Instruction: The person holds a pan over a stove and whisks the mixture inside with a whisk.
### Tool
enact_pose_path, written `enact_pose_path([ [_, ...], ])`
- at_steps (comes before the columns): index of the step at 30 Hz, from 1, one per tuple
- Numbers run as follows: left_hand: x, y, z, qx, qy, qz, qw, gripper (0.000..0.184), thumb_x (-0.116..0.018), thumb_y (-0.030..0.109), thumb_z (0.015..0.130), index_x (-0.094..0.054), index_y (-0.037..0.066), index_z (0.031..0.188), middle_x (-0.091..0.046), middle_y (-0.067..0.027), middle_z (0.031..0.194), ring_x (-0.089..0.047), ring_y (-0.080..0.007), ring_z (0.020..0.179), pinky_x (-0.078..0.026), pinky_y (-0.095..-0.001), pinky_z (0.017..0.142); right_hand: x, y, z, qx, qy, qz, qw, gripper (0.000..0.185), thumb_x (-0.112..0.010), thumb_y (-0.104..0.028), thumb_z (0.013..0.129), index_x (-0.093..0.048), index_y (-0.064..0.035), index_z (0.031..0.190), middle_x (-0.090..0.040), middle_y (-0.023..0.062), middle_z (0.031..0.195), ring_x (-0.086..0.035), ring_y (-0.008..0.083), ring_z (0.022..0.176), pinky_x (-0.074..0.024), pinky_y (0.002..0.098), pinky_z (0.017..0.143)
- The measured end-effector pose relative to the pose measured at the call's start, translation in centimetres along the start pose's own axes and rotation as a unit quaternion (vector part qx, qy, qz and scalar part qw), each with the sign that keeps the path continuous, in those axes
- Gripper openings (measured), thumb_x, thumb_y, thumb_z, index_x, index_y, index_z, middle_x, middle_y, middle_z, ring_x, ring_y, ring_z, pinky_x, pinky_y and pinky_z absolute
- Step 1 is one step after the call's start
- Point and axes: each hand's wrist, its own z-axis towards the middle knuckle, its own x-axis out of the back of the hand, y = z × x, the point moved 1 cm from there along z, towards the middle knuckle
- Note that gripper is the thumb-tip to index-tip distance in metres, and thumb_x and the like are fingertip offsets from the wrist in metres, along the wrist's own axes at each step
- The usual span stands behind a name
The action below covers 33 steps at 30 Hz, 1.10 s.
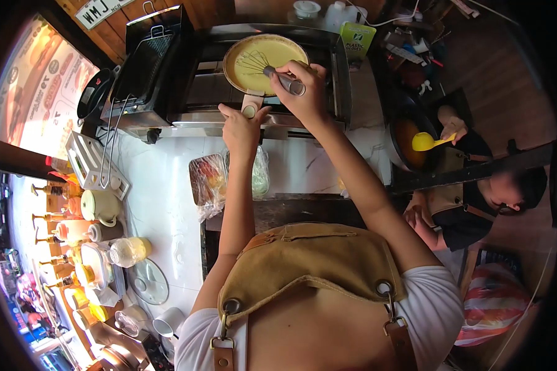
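Note:
A round pan [234,83] with a cream-coloured inside sits on the stove [185,108]. A pale yellow layer covers its bottom; I cannot make out what it is. My left hand [240,131] is closed around the pan's short, light handle [251,104], on the side nearest me. My right hand [306,93] grips the grey handle of a wire whisk [259,63], tilted with its wires over the pan's inside. Whether the wires touch the bottom I cannot tell.
Left of the stove stands a black fryer with a wire basket [151,59]. Plastic-wrapped containers [208,179] lie before me. Pump bottles and jars [130,251] line the left, near a glass lid [148,281]. At right, a co-worker's hand [453,125] holds a yellow ladle [424,141] over a dark pan [397,145].

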Motion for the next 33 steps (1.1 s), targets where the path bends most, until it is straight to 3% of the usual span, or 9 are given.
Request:
enact_pose_path([
  [4, 0.1, 0.0, 0.0, 0.009, -0.007, 0.008, 1.000, 0.083, -0.073, 0.049, 0.064, -0.030, -0.009, 0.104, -0.059, -0.0270, 0.079, -0.061, -0.0415, 0.074, -0.050, -0.0417, 0.062, -0.1, 0.1, -0.1, 0.002, -0.007, -0.005, 1.000, 0.013, -0.066, -0.018, 0.070, -0.055, -0.0123, 0.073, -0.061, -0.0024, 0.072, -0.057, 0.0160, 0.069, -0.0284, 0.0373, 0.079],
  [12, 0.2, 0.3, -0.1, 0.018, -0.025, 0.010, 0.999, 0.087, -0.071, 0.049, 0.066, -0.026, -0.011, 0.110, -0.059, -0.0280, 0.081, -0.061, -0.0406, 0.075, -0.050, -0.0403, 0.062, -0.1, -0.1, -0.1, 0.023, 0.000, -0.017, 1.000, 0.014, -0.067, -0.016, 0.069, -0.055, -0.0110, 0.073, -0.060, -0.0007, 0.070, -0.057, 0.0170, 0.067, -0.0322, 0.0355, 0.075],
  [18, 0.0, 0.3, -0.1, 0.026, -0.026, 0.010, 0.999, 0.087, -0.073, 0.046, 0.066, -0.026, -0.011, 0.110, -0.060, -0.0277, 0.082, -0.061, -0.0407, 0.077, -0.050, -0.0406, 0.064, -1.5, 0.8, -0.5, -0.029, -0.028, 0.127, 0.991, 0.015, -0.067, -0.009, 0.068, -0.053, -0.0075, 0.073, -0.055, 0.0035, 0.064, -0.055, 0.0209, 0.062, -0.0393, 0.0314, 0.062],
  [20, -0.4, 0.0, -0.2, 0.016, -0.020, 0.008, 1.000, 0.083, -0.073, 0.046, 0.066, -0.027, -0.010, 0.107, -0.060, -0.0274, 0.080, -0.061, -0.0406, 0.076, -0.050, -0.0408, 0.064, -1.9, 1.6, -0.2, 0.077, -0.013, 0.043, 0.996, 0.016, -0.067, -0.002, 0.067, -0.055, -0.0031, 0.077, -0.057, 0.0082, 0.069, -0.056, 0.0231, 0.058, -0.0442, 0.0302, 0.057],
  [23, -0.1, 0.1, 0.0, 0.015, -0.017, 0.004, 1.000, 0.077, -0.072, 0.047, 0.066, -0.029, -0.008, 0.099, -0.060, -0.0264, 0.076, -0.061, -0.0406, 0.074, -0.050, -0.0412, 0.064, -1.4, 1.1, -0.6, 0.036, 0.041, 0.028, 0.998, 0.016, -0.066, -0.006, 0.067, -0.051, -0.0071, 0.071, -0.049, 0.0038, 0.060, -0.050, 0.0231, 0.057, -0.0407, 0.0327, 0.059],
  [33, -0.4, 0.1, 0.0, 0.013, -0.018, 0.033, 0.999, 0.070, -0.070, 0.052, 0.067, -0.034, -0.004, 0.086, -0.060, -0.0241, 0.068, -0.061, -0.0405, 0.069, -0.050, -0.0417, 0.060, -0.8, 0.2, -0.3, 0.045, 0.032, 0.019, 0.998, 0.015, -0.066, -0.008, 0.068, -0.052, -0.0075, 0.071, -0.050, 0.0039, 0.059, -0.051, 0.0222, 0.056, -0.0406, 0.0332, 0.062],
])
